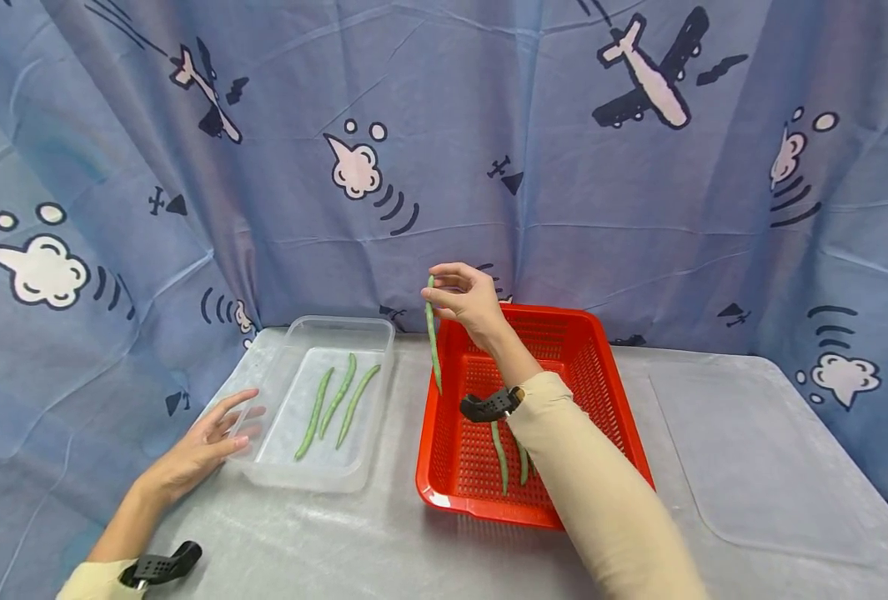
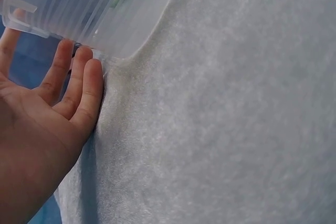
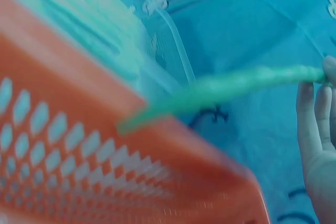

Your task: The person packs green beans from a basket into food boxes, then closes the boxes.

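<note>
My right hand [image 1: 469, 304] pinches one end of a green bean [image 1: 433, 337], which hangs down over the left rim of the red basket [image 1: 451, 502]. In the right wrist view that bean [image 3: 226, 90] stretches from the fingertips across the basket's edge. Several more beans [image 1: 499, 458] lie inside the basket, partly hidden by my right forearm. On the left, the clear plastic container [image 1: 316, 479] holds three green beans [image 1: 346, 400] lying side by side. My left hand [image 1: 196, 450] touches the container's left side with fingers spread and fairly straight; the left wrist view shows its fingertips at the wall.
A translucent flat lid or sheet [image 1: 766, 450] lies on the table at the right. Behind the table hangs a blue curtain [image 1: 444, 167] with airplane prints, close to the container and basket. A pale cloth [image 2: 220, 103] covers the table.
</note>
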`<state>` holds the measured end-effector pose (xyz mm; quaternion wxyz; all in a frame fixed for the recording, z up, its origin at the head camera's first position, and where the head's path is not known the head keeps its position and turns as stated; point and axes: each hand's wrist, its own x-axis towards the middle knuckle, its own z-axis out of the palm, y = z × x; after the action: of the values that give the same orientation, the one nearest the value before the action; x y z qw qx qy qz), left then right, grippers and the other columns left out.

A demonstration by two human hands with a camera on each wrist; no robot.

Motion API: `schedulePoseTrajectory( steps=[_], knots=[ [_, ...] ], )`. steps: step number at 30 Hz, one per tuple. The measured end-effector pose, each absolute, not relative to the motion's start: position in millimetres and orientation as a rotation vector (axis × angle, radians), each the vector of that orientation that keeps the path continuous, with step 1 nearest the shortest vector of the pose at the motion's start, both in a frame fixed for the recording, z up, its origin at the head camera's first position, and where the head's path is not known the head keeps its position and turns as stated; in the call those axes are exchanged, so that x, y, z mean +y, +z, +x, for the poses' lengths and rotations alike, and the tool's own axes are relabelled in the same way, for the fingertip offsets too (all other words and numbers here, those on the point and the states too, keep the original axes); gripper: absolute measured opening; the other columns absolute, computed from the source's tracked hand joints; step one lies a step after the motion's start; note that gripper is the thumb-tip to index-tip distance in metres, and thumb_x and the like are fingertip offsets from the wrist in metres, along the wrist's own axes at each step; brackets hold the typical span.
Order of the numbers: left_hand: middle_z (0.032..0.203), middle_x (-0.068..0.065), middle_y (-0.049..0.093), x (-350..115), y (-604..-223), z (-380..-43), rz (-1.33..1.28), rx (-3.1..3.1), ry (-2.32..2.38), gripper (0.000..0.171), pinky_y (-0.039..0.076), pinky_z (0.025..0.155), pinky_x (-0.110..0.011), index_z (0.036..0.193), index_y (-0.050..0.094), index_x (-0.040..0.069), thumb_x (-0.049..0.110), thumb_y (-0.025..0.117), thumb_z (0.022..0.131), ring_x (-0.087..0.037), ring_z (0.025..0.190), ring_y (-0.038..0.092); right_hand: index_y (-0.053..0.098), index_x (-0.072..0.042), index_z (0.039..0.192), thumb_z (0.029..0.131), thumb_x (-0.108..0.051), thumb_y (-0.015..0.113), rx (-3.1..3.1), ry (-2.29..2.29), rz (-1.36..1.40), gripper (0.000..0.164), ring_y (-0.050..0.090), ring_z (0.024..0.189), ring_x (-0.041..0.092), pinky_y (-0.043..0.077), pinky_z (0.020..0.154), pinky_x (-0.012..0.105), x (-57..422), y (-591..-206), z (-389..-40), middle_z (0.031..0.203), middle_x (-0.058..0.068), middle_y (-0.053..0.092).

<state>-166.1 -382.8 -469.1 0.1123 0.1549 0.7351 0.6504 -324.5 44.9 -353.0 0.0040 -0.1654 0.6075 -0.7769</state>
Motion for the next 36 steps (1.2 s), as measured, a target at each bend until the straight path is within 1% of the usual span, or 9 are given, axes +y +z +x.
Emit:
schedulePoseTrajectory(
  steps=[4, 11, 14, 17, 19, 22, 26, 33, 36],
  knots=[
    [0.154, -0.033, 0.021, -382, -469, -166, 0.426, 2.167, 1.905, 0.065, 0.047, 0.096, -0.035, 0.160, 0.028, 0.020, -0.003, 0.049, 0.104, -0.030, 0.133, 0.042, 0.059, 0.013, 0.127, 0.086, 0.012, 0.075, 1.851, -2.466, -0.525, 0.044, 0.065, 0.084, 0.018, 0.059, 0.072, 0.038, 25, -349, -322, 0.099, 0.012, 0.060],
    [0.154, -0.034, 0.020, -381, -468, -164, 0.420, 2.170, 1.903, 0.065, 0.047, 0.096, -0.035, 0.161, 0.027, 0.021, -0.002, 0.049, 0.104, -0.032, 0.133, 0.040, 0.058, 0.015, 0.126, 0.085, 0.014, 0.075, 1.827, -2.470, -0.533, 0.045, 0.066, 0.083, 0.019, 0.059, 0.074, 0.043, -8, -347, -317, 0.096, 0.011, 0.061],
    [0.155, -0.034, 0.020, -381, -468, -164, 0.411, 2.168, 1.910, 0.065, 0.047, 0.096, -0.035, 0.161, 0.027, 0.021, -0.002, 0.049, 0.104, -0.033, 0.134, 0.040, 0.060, 0.013, 0.124, 0.085, 0.014, 0.075, 1.820, -2.475, -0.503, 0.042, 0.066, 0.081, 0.018, 0.058, 0.076, 0.047, -22, -351, -314, 0.095, 0.009, 0.060],
    [0.155, -0.034, 0.018, -382, -468, -165, 0.413, 2.164, 1.910, 0.065, 0.047, 0.097, -0.034, 0.161, 0.026, 0.020, -0.002, 0.048, 0.104, -0.038, 0.136, 0.036, 0.064, 0.010, 0.117, 0.084, 0.015, 0.075, 1.799, -2.484, -0.477, 0.035, 0.066, 0.078, 0.018, 0.056, 0.080, 0.054, -35, -356, -309, 0.093, 0.009, 0.059],
    [0.156, -0.034, 0.017, -382, -468, -165, 0.409, 2.159, 1.913, 0.065, 0.047, 0.097, -0.033, 0.161, 0.025, 0.020, -0.002, 0.048, 0.104, -0.041, 0.137, 0.034, 0.066, 0.007, 0.113, 0.084, 0.015, 0.076, 1.809, -2.471, -0.468, 0.032, 0.066, 0.076, 0.017, 0.055, 0.080, 0.056, -45, -360, -306, 0.092, 0.008, 0.058],
    [0.156, -0.034, 0.017, -382, -468, -166, 0.405, 2.150, 1.918, 0.065, 0.046, 0.097, -0.032, 0.161, 0.026, 0.020, -0.002, 0.049, 0.104, -0.041, 0.137, 0.034, 0.068, 0.004, 0.109, 0.083, 0.014, 0.076, 1.840, -2.429, -0.458, 0.029, 0.065, 0.075, 0.018, 0.057, 0.077, 0.053, -58, -366, -301, 0.091, 0.008, 0.057],
    [0.156, -0.035, 0.017, -382, -467, -166, 0.425, 2.144, 1.925, 0.065, 0.046, 0.097, -0.033, 0.161, 0.026, 0.019, -0.003, 0.048, 0.104, -0.036, 0.137, 0.037, 0.068, 0.004, 0.106, 0.084, 0.014, 0.076, 1.881, -2.363, -0.412, 0.026, 0.064, 0.076, 0.018, 0.059, 0.071, 0.043, -74, -375, -294, 0.090, 0.008, 0.055],
    [0.154, -0.037, 0.018, -382, -467, -165, 0.444, 2.154, 1.933, 0.064, 0.047, 0.097, -0.033, 0.160, 0.029, 0.021, -0.004, 0.048, 0.104, -0.032, 0.135, 0.041, 0.069, 0.001, 0.103, 0.084, 0.012, 0.077, 1.907, -2.274, -0.307, 0.023, 0.066, 0.079, 0.023, 0.060, 0.069, 0.040, -98, -391, -281, 0.090, 0.008, 0.056],
    [0.155, -0.036, 0.018, -381, -469, -166, 0.432, 2.157, 1.920, 0.065, 0.047, 0.097, -0.034, 0.161, 0.027, 0.021, -0.003, 0.048, 0.105, -0.037, 0.136, 0.038, 0.069, 0.001, 0.103, 0.084, 0.013, 0.076, 1.899, -2.236, -0.294, 0.024, 0.066, 0.079, 0.025, 0.059, 0.070, 0.040, -103, -396, -278, 0.092, 0.010, 0.056]
  ],
)
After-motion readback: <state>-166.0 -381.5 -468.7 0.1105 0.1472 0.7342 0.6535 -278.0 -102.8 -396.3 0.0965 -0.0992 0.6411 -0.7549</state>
